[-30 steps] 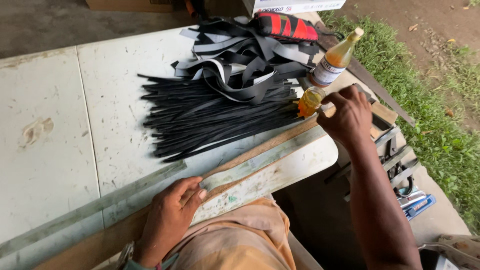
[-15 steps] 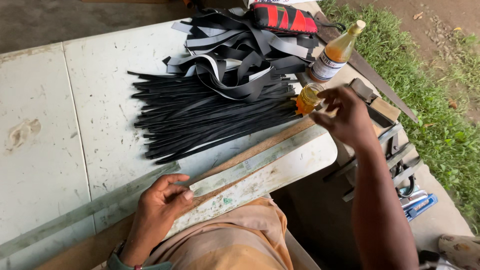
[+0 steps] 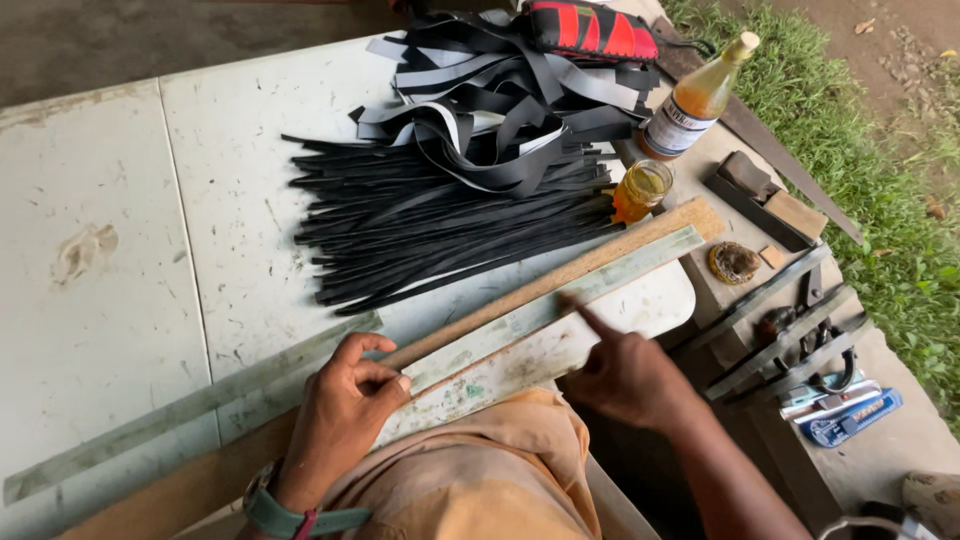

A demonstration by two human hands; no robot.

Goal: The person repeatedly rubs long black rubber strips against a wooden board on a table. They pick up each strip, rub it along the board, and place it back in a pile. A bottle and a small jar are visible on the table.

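A long wooden strip (image 3: pixel 560 275) and a pale green flat strip (image 3: pixel 590 290) lie side by side along the near edge of the white table (image 3: pixel 130 240). My left hand (image 3: pixel 345 405) rests on these strips with its fingers curled over the wooden one. My right hand (image 3: pixel 625 370) is further right, its index finger stretched out and touching the pale strip. Behind them lies a bundle of thin black strips (image 3: pixel 440 225), with wider black and grey straps (image 3: pixel 500 110) piled on top. A small glass of amber liquid (image 3: pixel 640 190) stands at the bundle's right end.
A bottle of amber liquid (image 3: pixel 695 100) stands on a lower bench at the right, near a red and black pouch (image 3: pixel 590 30). Wooden blocks (image 3: pixel 770 195), a round rusty object (image 3: pixel 735 262), metal bars (image 3: pixel 775 320) and pliers (image 3: pixel 840 405) lie there too. Grass (image 3: pixel 890 180) borders the right side.
My right hand left the small glass and came down to the pale strip, finger pointing. My left hand slid right along the strips. The view shifted closer.
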